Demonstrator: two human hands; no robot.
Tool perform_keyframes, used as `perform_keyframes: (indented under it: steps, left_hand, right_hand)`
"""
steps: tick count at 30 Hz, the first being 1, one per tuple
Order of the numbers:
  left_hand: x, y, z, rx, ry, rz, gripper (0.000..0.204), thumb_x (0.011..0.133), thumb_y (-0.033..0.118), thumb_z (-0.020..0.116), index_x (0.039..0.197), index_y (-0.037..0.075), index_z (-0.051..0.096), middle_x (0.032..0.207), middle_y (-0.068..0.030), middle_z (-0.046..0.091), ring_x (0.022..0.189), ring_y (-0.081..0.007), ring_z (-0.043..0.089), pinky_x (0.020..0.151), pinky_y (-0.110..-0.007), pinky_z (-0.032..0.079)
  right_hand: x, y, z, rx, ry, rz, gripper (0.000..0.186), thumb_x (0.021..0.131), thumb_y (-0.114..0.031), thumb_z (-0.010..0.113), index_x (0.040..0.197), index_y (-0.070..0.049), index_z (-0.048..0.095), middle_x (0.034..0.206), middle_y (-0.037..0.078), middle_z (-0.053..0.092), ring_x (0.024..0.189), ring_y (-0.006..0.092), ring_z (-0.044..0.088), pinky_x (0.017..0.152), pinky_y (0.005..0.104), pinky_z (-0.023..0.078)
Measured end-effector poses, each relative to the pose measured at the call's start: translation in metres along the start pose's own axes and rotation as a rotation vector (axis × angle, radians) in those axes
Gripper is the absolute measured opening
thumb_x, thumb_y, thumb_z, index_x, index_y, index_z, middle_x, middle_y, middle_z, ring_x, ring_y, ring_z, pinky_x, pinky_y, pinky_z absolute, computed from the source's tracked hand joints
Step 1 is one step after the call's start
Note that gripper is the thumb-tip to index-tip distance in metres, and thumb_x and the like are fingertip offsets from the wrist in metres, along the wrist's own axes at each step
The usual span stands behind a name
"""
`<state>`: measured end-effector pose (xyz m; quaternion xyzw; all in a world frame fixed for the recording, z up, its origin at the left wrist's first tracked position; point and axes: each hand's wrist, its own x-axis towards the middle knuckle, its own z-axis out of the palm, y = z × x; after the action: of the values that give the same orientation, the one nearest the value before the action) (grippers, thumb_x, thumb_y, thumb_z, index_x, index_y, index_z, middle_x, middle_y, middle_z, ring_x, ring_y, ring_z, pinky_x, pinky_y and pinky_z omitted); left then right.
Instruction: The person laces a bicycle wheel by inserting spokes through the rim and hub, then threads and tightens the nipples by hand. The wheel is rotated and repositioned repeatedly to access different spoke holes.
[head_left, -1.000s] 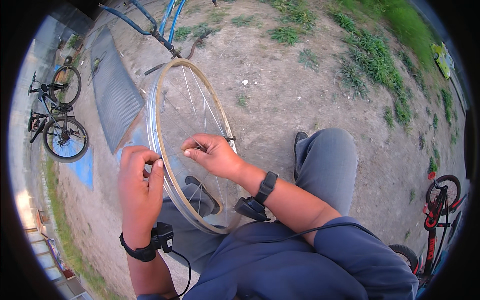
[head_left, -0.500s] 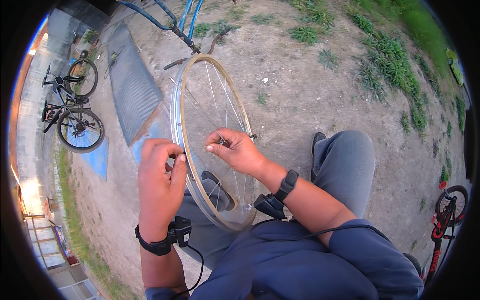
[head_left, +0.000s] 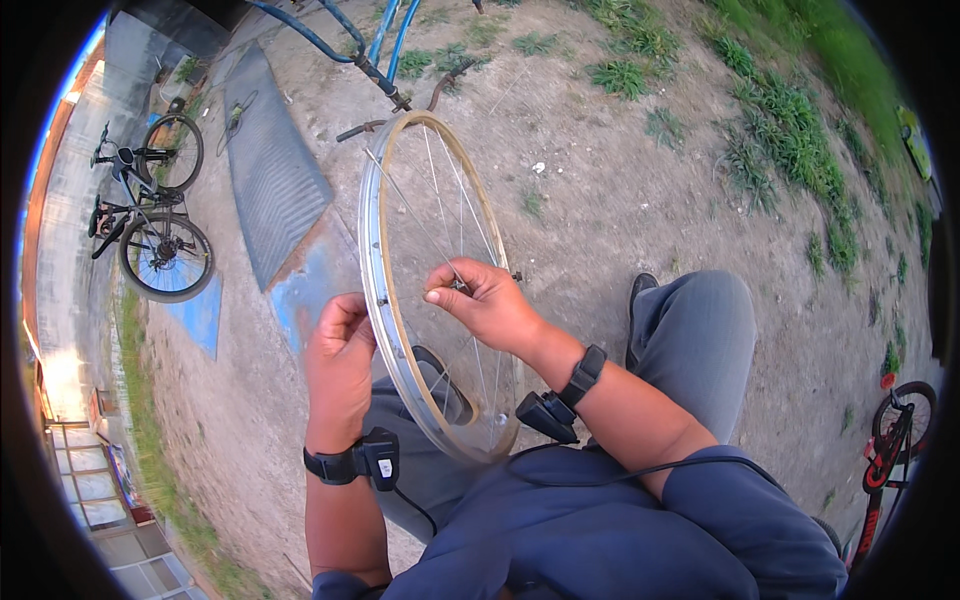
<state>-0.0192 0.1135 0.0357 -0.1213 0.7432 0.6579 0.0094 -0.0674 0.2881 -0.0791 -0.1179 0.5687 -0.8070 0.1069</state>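
Note:
A bicycle wheel (head_left: 376, 262) stands upright in front of me, its silver rim tan along the inner side and only some spokes (head_left: 436, 170) in it. My left hand (head_left: 338, 360) is at the rim's outer left side, thumb and fingers pinched together; what they hold is hidden. My right hand (head_left: 488, 308) reaches within the wheel, thumb and forefinger closed on what looks like a thin spoke. Another loose-looking spoke (head_left: 400, 195) slants from the upper rim down to this hand's fingers.
A blue bicycle frame (head_left: 370, 65) with handlebars lies beyond the wheel. At left are a parked bicycle (head_left: 160, 215), a grey corrugated sheet (head_left: 275, 160) and a blue panel (head_left: 300, 300). A small red bicycle (head_left: 885, 440) stands at right. Weeds (head_left: 790, 150) grow on the dirt ground.
My left hand has shifted right and slightly down, its fingers going from over the rim's edge to its outer side. The wheel appears a little further right; the right hand keeps its pinch.

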Motion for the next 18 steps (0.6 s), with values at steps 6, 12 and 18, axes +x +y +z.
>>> perform_keyframes:
  steps: [6,12,18]
  left_hand:
    - [0.006,-0.034,0.021,-0.435,-0.137,0.044,0.019,0.092,0.0,0.071,0.111,0.006,0.068,0.109,-0.0085,0.072,0.116,-0.0221,0.064,0.102,-0.034,0.048]
    - [0.019,-0.051,0.031,-0.615,-0.172,0.118,0.024,0.093,-0.002,0.072,0.114,0.005,0.064,0.123,-0.0168,0.072,0.115,-0.0206,0.068,0.098,-0.031,0.053]
    - [0.027,-0.052,0.04,-0.633,-0.247,0.142,0.018,0.093,-0.003,0.071,0.109,0.005,0.066,0.116,-0.0107,0.07,0.111,-0.0194,0.067,0.099,-0.032,0.052]
  right_hand:
    - [-0.003,0.0,-0.003,0.059,-0.009,0.071,0.006,0.099,-0.008,0.072,0.104,-0.005,0.07,0.093,-0.004,0.067,0.084,0.0039,0.057,0.075,0.0229,0.05]
    - [-0.003,-0.001,-0.009,0.049,0.026,0.039,0.008,0.099,-0.007,0.072,0.106,-0.005,0.07,0.098,-0.004,0.069,0.087,0.0029,0.059,0.076,0.0222,0.049]
    - [-0.006,-0.006,-0.014,0.04,0.061,0.047,0.008,0.098,-0.006,0.073,0.105,-0.005,0.071,0.095,-0.005,0.066,0.078,0.0002,0.055,0.067,0.0198,0.047]
